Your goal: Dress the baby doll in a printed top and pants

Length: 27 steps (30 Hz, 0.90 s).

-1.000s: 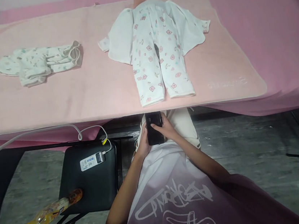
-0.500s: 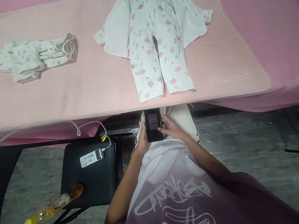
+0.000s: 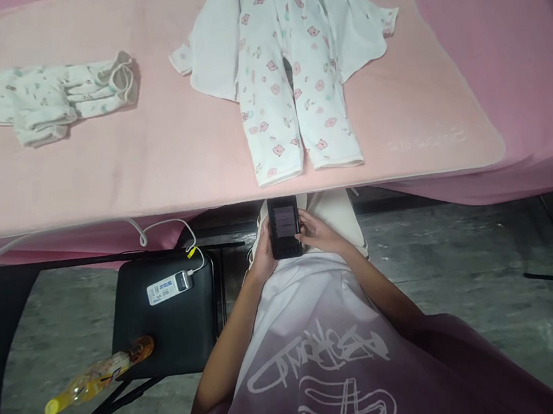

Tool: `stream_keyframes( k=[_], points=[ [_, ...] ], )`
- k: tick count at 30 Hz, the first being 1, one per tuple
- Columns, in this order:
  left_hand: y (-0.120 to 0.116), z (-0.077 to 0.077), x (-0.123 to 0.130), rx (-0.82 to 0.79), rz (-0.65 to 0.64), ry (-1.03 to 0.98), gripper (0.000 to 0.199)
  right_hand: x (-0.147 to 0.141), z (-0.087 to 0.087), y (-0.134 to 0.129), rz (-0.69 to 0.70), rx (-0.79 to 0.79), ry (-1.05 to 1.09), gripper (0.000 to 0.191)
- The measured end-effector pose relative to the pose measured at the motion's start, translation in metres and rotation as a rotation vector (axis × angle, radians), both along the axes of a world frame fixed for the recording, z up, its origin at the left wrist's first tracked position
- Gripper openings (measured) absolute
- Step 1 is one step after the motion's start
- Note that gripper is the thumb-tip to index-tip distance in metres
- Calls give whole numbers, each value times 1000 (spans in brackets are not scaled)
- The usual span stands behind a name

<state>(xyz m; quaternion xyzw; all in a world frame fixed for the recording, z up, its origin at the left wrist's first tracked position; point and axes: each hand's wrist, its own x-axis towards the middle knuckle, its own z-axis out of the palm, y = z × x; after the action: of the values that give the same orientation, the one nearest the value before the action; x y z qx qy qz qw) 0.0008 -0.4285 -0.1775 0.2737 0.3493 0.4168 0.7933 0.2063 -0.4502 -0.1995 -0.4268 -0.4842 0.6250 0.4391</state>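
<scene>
A small black smartphone [image 3: 285,227] with a lit screen stands over my lap, just in front of the table edge. My left hand [image 3: 263,254] is wrapped round its left side. From the right, my right hand [image 3: 321,234] grips the other side, its thumb at the lower right of the screen; the fingers behind the phone are partly hidden. On the table beyond lie white baby pants [image 3: 271,100] with a pink animal print, spread flat over a white baby top [image 3: 360,29] whose sleeves stick out on both sides.
A folded patterned baby garment [image 3: 44,101] lies at left on the pink mat [image 3: 174,159]. Beside me, a black stool [image 3: 172,341] carries a white power bank [image 3: 169,288] with a cable [image 3: 167,222] and a yellow-capped drink bottle [image 3: 99,380], which sticks out over the edge.
The whole view has shifted slightly, so the clothes sit a little higher in the picture. The phone's screen content looks different. Both hands keep nearly the same hold.
</scene>
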Motion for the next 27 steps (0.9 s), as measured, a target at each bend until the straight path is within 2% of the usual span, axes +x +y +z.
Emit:
stream_keyframes(
  k=[17,27],
  points=[
    [1,-2,1,12,1,4,57,1,3,-2,6,35,-7,84],
    [0,-4,0,10,-13,-3,58,3,-2,-2,20,38,-12,84]
  ],
)
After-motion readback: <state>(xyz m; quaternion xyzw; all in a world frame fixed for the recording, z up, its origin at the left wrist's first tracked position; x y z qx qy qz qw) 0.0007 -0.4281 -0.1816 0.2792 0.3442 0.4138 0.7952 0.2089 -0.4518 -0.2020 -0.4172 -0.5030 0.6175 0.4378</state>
